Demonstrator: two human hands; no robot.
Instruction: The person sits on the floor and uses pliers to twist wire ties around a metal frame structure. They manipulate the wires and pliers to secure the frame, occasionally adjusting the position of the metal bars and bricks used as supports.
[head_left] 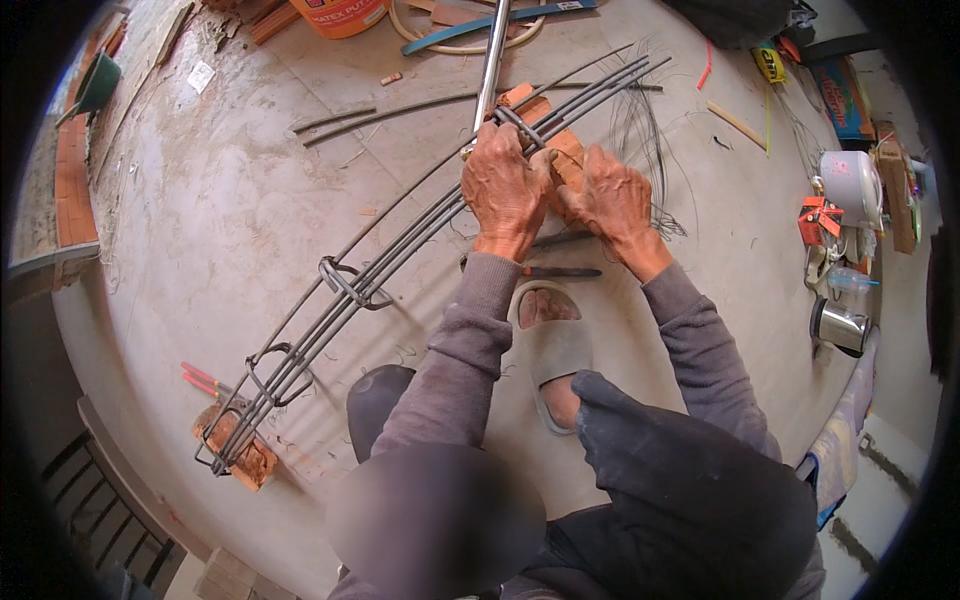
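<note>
A long cage of thin steel rebar (357,273) lies diagonally, with bent stirrups (342,283) around its bars. Its far end rests over an orange brick (560,148); another brick (250,462) is under the near-left end. My left hand (507,190) is closed around the bars near the far end, just below a stirrup (518,122). Beside it, my right hand (615,205) has curled fingers against the brick's lower edge; what they pinch is hidden. A tool with a red-and-black handle (562,272) lies below my hands, partly hidden by my left arm.
A shiny metal pole (492,65) comes down close to my left hand. Loose thin wires (650,140) spread right of the bars. Red-handled pliers (205,380) lie near the lower brick. An orange bucket (342,15), a white appliance (850,188) and a metal kettle (840,327) stand around.
</note>
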